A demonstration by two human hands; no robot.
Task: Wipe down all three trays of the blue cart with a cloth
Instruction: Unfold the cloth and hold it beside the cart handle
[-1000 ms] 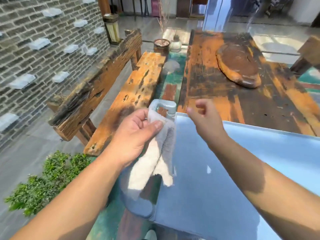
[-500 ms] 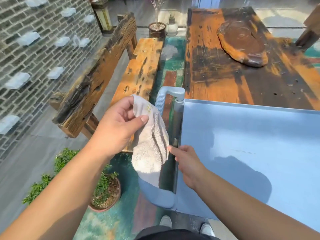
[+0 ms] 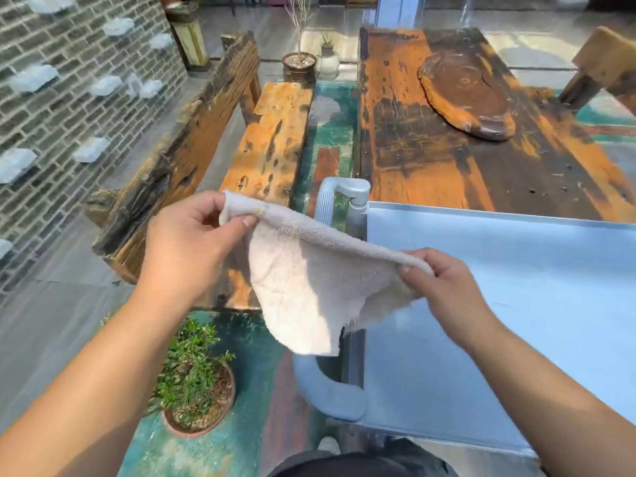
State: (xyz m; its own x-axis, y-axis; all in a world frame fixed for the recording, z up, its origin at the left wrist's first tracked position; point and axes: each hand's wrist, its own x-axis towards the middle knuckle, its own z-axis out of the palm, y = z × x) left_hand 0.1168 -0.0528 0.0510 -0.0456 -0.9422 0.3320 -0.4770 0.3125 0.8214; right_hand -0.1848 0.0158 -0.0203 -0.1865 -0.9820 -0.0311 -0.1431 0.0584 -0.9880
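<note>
A white terry cloth (image 3: 303, 287) hangs spread out between both hands, above the left edge of the blue cart. My left hand (image 3: 192, 242) pinches its upper left corner. My right hand (image 3: 444, 287) pinches the upper right corner. The cart's top tray (image 3: 516, 287) is a flat pale blue sheet with a raised rim, filling the lower right. Its blue push handle (image 3: 327, 390) curves out on the left side, partly hidden behind the cloth. The lower trays are out of sight.
A worn orange-and-black wooden table (image 3: 430, 142) with a carved wooden slab (image 3: 464, 98) stands just beyond the cart. A rough wooden bench (image 3: 275, 132) runs along the left. A potted green shrub (image 3: 196, 383) sits on the floor at lower left, beside a brick wall (image 3: 69, 98).
My right hand has come up from the cart's edge and taken hold of the cloth's right corner. The cloth, bunched in my left hand before, is now stretched open between both hands.
</note>
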